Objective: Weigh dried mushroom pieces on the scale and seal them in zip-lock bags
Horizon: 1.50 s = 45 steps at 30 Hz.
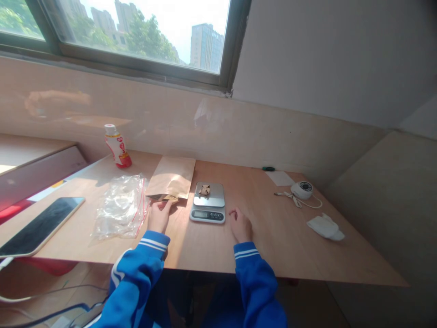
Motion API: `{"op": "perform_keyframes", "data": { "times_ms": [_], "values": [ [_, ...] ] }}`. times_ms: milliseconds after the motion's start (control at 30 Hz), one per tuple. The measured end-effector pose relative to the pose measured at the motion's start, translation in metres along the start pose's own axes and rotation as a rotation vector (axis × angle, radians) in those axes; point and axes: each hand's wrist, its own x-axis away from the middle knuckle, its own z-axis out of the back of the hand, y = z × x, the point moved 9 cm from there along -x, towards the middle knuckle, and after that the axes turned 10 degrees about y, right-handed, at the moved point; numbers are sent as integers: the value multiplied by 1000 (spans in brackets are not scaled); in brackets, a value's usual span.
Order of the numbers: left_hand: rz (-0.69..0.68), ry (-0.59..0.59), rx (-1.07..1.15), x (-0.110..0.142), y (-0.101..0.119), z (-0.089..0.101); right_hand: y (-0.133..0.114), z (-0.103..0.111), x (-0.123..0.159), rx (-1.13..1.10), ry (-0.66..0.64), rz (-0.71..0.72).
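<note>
A small silver kitchen scale (208, 202) sits on the wooden table (266, 246) with a few brown pieces (204, 189) on its platform. Left of it lies a brown paper pouch (171, 177), its open mouth toward me. My left hand (159, 215) reaches into that mouth, fingers curled at some brown bits there. My right hand (240, 224) rests on the table just right of the scale, fingers loosely curled, holding nothing I can see. Both arms wear blue sleeves with white stripes.
Clear zip bags (121, 207) lie left of the pouch. A red and white drink bottle (117, 146) stands at the back left. A tablet (40, 226) lies at the left edge. A white round device with a cable (302, 190), a paper note (279, 178) and a crumpled tissue (325, 227) sit at the right.
</note>
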Motion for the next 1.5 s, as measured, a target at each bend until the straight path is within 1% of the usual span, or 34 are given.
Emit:
{"op": "perform_keyframes", "data": {
  "times_ms": [100,133,167,233,300,367,433,533,600,700,800,833,900,967,1033,1100,1200,1300,1400,1500],
  "values": [
    [191,-122,230,9,-9,-19,0,0,0,3,1,1],
    [238,-132,294,12,-10,-23,0,0,0,5,1,3],
    [269,-113,341,13,-10,-24,0,0,0,7,2,3],
    [289,-33,377,13,-10,-20,0,1,1,9,2,-4],
    [275,13,339,12,-8,-17,0,1,1,11,-1,-8],
    [249,24,259,12,-5,-14,0,1,0,14,-2,-6],
    [219,25,201,12,-1,-12,0,0,0,18,-1,-1],
    [167,-10,126,16,3,-10,1,0,-1,19,7,2],
    [117,-26,8,21,5,-7,1,-1,0,8,8,2],
    [45,7,-152,31,7,3,2,-1,0,-2,6,-3],
    [50,24,-120,47,4,5,1,-1,0,7,5,-3],
    [63,0,-84,54,2,2,0,0,0,10,5,-2],
    [64,-110,-16,70,2,-13,-1,1,0,14,3,-3],
    [13,-238,39,86,9,-32,-1,2,0,17,2,-7],
    [-67,-314,62,98,21,-48,-2,2,0,15,4,-5],
    [-147,-343,33,104,36,-61,-2,3,0,8,10,1],
    [-245,-363,-6,106,58,-82,0,1,-1,7,10,-7],
    [-315,-405,0,107,74,-102,3,-2,-3,4,12,-9],
    [-365,-461,-11,109,77,-121,3,-4,-4,-5,22,3],
    [-393,-461,-13,109,72,-129,3,-4,-4,-3,21,1]
  ]
}}
